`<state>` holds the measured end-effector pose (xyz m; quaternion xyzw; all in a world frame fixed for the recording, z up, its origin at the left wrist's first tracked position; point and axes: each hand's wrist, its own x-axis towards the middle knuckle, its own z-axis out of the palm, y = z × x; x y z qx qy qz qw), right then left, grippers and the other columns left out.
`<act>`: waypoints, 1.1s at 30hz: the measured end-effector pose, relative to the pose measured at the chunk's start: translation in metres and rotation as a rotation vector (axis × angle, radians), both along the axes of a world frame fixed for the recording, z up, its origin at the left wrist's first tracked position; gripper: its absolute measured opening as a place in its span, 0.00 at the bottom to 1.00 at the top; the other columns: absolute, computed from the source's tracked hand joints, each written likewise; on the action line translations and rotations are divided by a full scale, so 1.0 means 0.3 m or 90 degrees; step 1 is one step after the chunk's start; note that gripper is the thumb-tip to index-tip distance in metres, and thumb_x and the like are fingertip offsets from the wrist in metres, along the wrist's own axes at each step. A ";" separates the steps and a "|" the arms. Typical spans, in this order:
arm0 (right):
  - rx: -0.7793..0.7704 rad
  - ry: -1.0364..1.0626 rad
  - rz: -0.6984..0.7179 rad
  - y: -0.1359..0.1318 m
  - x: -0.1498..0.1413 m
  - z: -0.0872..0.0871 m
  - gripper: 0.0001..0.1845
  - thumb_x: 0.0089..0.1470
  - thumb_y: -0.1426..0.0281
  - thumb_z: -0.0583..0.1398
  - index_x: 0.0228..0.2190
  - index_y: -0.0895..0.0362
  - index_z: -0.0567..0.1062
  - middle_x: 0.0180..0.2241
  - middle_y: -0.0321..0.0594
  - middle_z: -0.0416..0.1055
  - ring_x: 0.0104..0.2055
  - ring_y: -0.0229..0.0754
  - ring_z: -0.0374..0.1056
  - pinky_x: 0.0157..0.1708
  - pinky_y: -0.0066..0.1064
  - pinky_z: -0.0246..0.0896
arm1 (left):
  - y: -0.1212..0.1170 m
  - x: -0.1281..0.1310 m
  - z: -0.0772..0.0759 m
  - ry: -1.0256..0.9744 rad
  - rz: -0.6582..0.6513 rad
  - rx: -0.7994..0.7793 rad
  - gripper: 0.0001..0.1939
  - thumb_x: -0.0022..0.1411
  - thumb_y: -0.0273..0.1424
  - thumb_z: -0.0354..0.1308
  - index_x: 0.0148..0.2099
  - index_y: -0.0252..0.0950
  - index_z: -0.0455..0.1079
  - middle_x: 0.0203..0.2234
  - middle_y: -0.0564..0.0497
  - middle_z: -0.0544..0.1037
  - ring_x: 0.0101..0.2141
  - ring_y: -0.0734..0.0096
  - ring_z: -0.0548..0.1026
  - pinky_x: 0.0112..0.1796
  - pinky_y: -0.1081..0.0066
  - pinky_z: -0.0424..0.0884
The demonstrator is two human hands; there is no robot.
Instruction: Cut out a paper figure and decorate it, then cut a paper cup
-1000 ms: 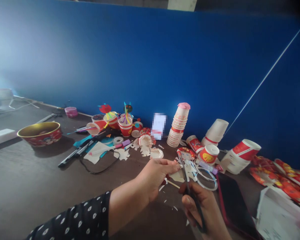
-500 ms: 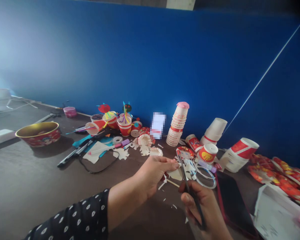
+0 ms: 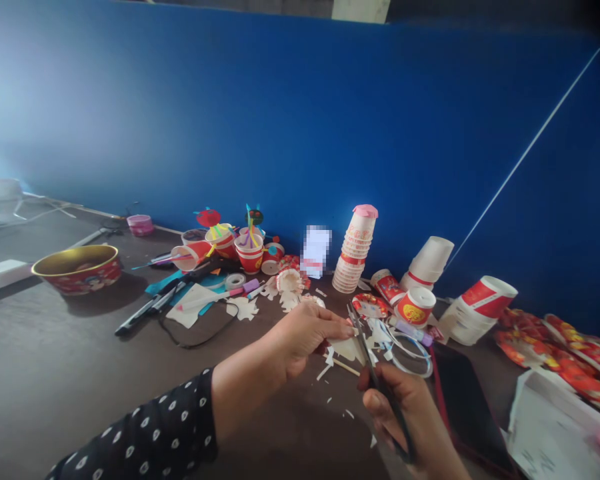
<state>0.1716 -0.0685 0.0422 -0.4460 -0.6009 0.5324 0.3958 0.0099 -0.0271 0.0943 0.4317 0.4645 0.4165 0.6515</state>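
Over a dark tabletop [image 3: 260, 433], the left hand [image 3: 305, 339] pinches a small white scrap [image 3: 356, 331] between thumb and forefinger, while the right hand [image 3: 416, 415] has its fingers wrapped around the handles of dark scissors [image 3: 363, 345]. The scrap sits at the left fingertips, right beside the blades, nearer the left hand than the right, though whether metal touches it cannot be told. The scissors' long axis slants from handles at lower right to tips pointing away and slightly left; the scrap's own axis is too small to read.
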 end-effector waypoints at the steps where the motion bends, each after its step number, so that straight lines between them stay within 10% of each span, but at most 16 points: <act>1: 0.001 -0.003 -0.003 -0.002 -0.001 0.004 0.25 0.37 0.47 0.63 0.21 0.58 0.67 0.13 0.25 0.51 0.13 0.27 0.43 0.11 0.21 0.38 | 0.003 -0.003 -0.001 0.002 -0.006 0.003 0.04 0.41 0.27 0.62 0.22 0.30 0.72 0.17 0.52 0.70 0.18 0.81 0.61 0.21 0.75 0.51; 33: -0.016 -0.051 0.004 0.014 0.000 0.021 0.19 0.37 0.57 0.67 0.21 0.58 0.69 0.12 0.25 0.53 0.12 0.26 0.44 0.11 0.21 0.39 | 0.043 -0.025 -0.039 0.146 -0.016 0.088 0.02 0.41 0.26 0.60 0.22 0.32 0.72 0.13 0.56 0.67 0.17 0.80 0.59 0.21 0.75 0.52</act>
